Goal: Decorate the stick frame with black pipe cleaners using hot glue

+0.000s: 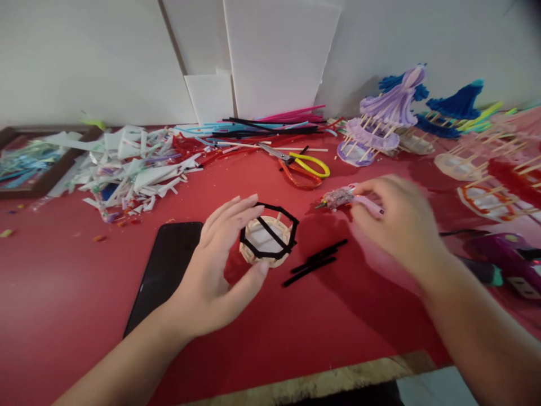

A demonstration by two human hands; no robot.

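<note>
My left hand (224, 259) curves round a small round craft frame, fingertips at its black top ring and thumb at its lower edge. The frame (270, 256) has a pale base, short upright sticks and a black eight-sided ring with one bar across it. My right hand (393, 220) is closed round a pink hot glue gun (338, 197), its nozzle pointing left and crusted with residue. Part of the gun is hidden by the hand. Between the hands lie several short black pipe cleaner pieces (315, 262) on the red table (270, 338).
A black phone (164, 270) lies left of the frame. Behind are scissors (304, 169), pipe cleaners (266, 129) and a heap of white scraps (139, 163). Finished-looking carousel shapes (386, 113) stand at right, above a purple power strip (507, 259).
</note>
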